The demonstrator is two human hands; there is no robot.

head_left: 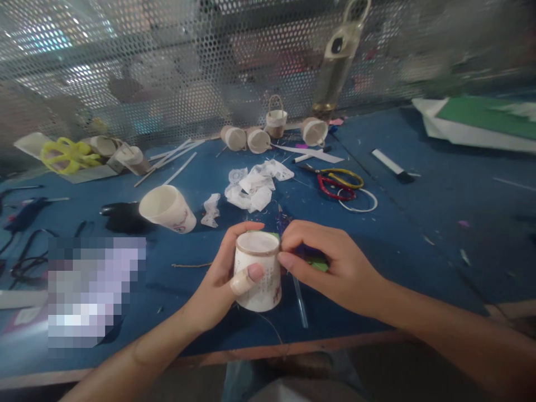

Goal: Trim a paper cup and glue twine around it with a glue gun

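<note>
A white printed paper cup (257, 279) stands upside down, its narrow end up, in my left hand (226, 273). The thumb, wrapped in a pale bandage or tape, presses the cup's front, and the fingers go round behind it. Brown twine (255, 254) circles the cup just below its top edge. My right hand (326, 257) is pinched closed at the cup's upper right edge, where the twine runs to the fingertips. The exact grip there is partly hidden. A second paper cup (167, 209) lies tilted to the left.
Crumpled white lace (255, 184) lies behind the cup. Red-and-yellow-handled scissors (339, 184) and a clear glue stick (300, 304) are to the right. Several small twine-handled cups (276, 123) line the perforated metal screen (201, 67). A glue gun (29, 215) lies at left.
</note>
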